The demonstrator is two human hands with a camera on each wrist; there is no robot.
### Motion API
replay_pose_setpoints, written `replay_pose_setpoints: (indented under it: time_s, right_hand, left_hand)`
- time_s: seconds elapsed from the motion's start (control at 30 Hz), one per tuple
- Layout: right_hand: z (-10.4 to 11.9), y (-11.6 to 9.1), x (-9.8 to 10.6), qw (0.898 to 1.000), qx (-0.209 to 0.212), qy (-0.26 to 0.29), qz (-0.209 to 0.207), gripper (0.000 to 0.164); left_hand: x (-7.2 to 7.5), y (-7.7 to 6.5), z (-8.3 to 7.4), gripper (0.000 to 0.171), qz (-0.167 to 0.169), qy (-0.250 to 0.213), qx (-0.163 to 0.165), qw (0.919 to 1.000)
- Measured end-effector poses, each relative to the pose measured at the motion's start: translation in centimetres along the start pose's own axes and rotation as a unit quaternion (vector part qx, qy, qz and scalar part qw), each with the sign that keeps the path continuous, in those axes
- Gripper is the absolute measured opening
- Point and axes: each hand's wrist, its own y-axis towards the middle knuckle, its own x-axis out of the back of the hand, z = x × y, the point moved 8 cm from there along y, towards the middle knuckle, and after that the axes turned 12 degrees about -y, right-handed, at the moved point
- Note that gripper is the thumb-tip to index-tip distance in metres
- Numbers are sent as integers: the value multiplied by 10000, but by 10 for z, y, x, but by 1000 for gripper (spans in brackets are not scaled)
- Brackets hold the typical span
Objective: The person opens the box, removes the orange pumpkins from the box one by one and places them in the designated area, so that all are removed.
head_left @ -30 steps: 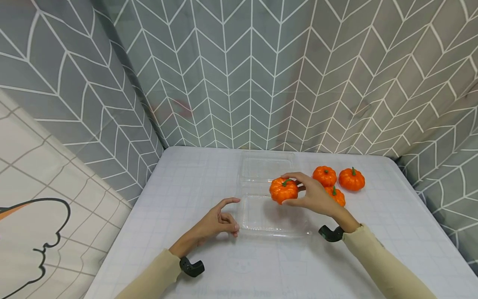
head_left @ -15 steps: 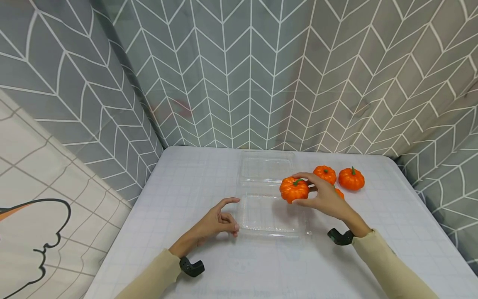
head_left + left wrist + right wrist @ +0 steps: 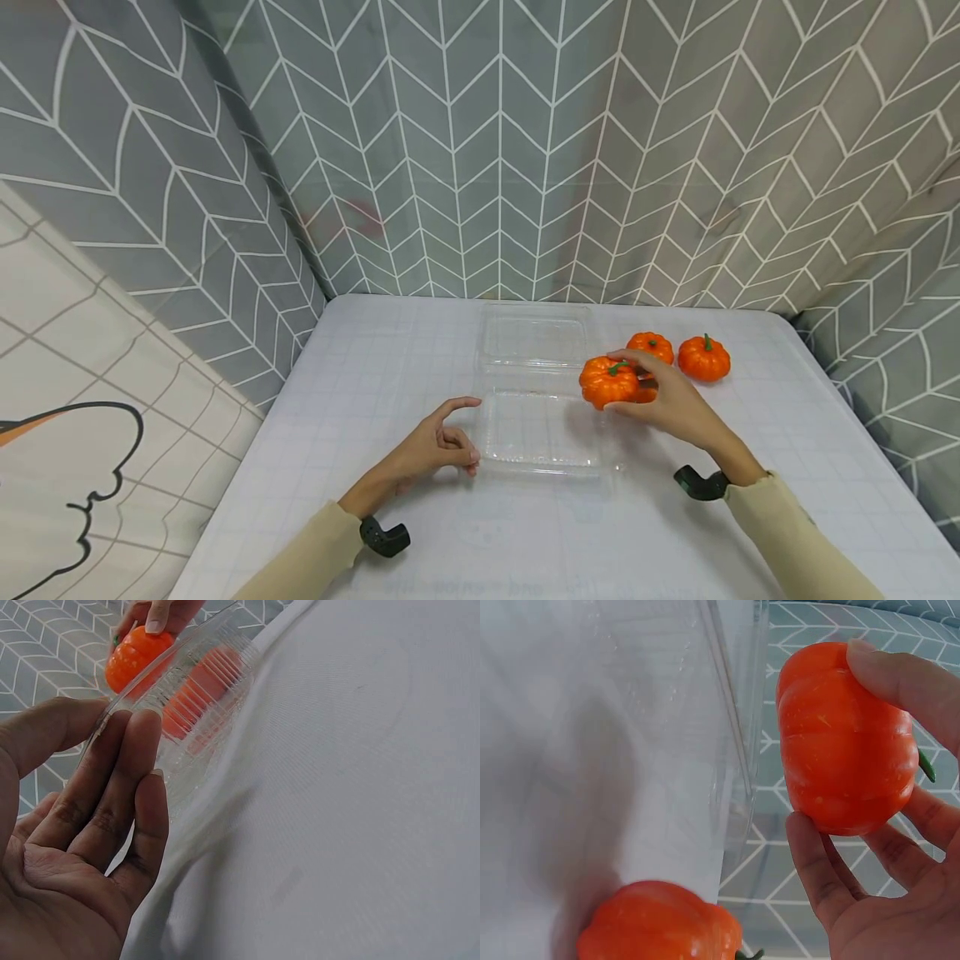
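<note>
My right hand (image 3: pixel 671 408) holds a small orange pumpkin (image 3: pixel 607 382) with a green stem between thumb and fingers, raised above the right side of a clear plastic clamshell box (image 3: pixel 543 429). In the right wrist view, the pumpkin (image 3: pixel 847 739) shows its ribbed side, with the thumb on top and fingertips underneath. The box lies with its lid (image 3: pixel 536 337) folded back toward the wall. At the box's left edge, my left hand (image 3: pixel 431 450) pinches the rim. The left wrist view shows its fingers (image 3: pixel 142 739) right at the thin clear wall.
Two more pumpkins, one (image 3: pixel 651 343) behind the right hand and another (image 3: pixel 705 358) farther right, sit on the white-covered table (image 3: pixel 390 350). A third pumpkin (image 3: pixel 647 392) is mostly hidden by the right hand. A patterned curtain (image 3: pixel 495 167) stands behind the table.
The right hand has moved to the right with its pumpkin, from over the middle of the box to its right side, covering more of the pumpkin behind. The left hand has stayed in place.
</note>
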Motion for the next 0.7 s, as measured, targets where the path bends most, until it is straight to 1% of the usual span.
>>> replay_pose_setpoints:
  time_s: [0.23,0.4,0.7]
  right_hand:
    - [-13,-11,7,9996,-261,-69,-15,72]
    - [-18,-16,12,9995,-314,-36,-62,73]
    - [-26,-26,22,9988,-333,-144,-321,71]
  left_hand:
    - [-1,0,-2,90,27,-12,-10,10000]
    - [0,1,-2,90,40,-5,-24,10000]
    - [1,1,0,90,61,-19,-51,10000]
